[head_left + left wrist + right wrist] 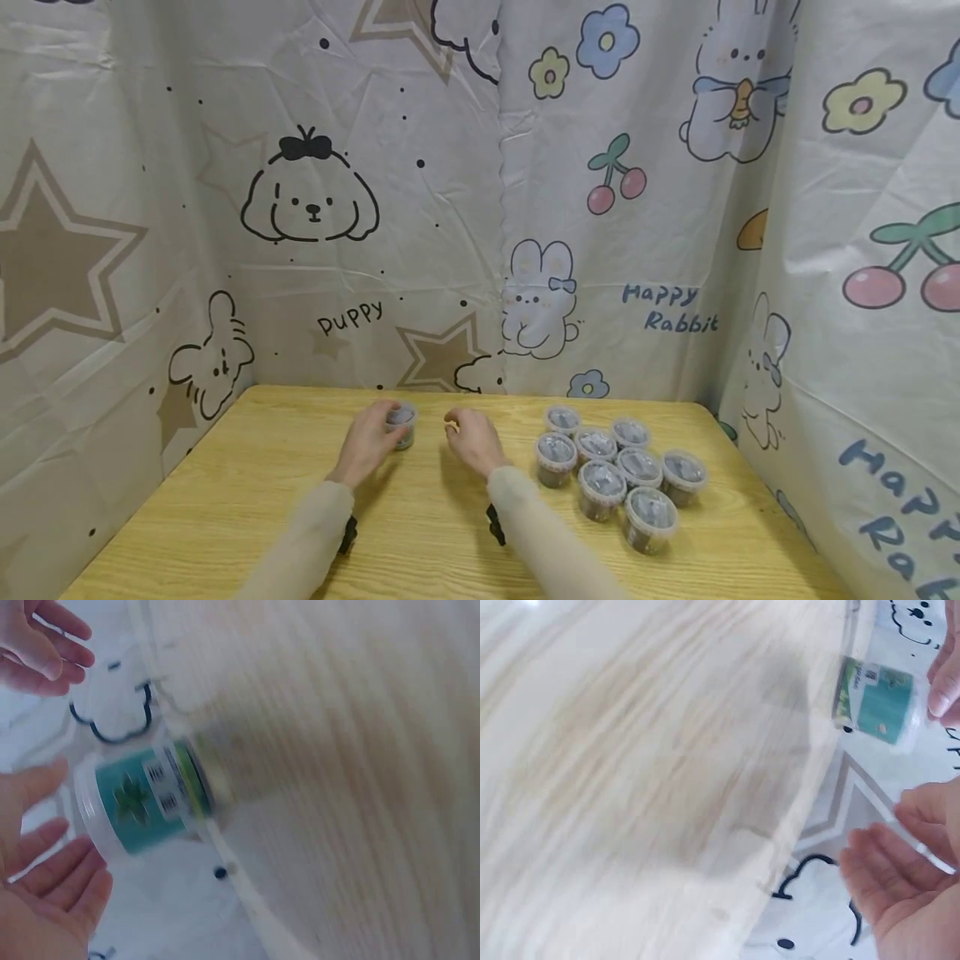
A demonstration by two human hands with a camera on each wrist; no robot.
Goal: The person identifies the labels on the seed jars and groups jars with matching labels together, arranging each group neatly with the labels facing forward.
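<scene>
A small round tub [403, 427] with a clear lid and a teal label stands upright near the table's back edge. My left hand [369, 440] is right beside it, thumb and fingers spread loosely about the lid. In the left wrist view the fingertips [91, 889] lie close to the lid's rim, and the label of the tub [146, 796] shows a green leaf. Just to the right, my right hand [474, 437] hovers over the table, its fingers loosely bent and holding nothing. The right wrist view shows that hand [907, 881] apart from the tub [881, 703].
Several similar lidded tubs [602, 482] stand grouped on the right side of the yellow wood-grain table [420, 533]. Printed cloth [450, 208] with cartoon animals hangs behind the table and along its left and right sides.
</scene>
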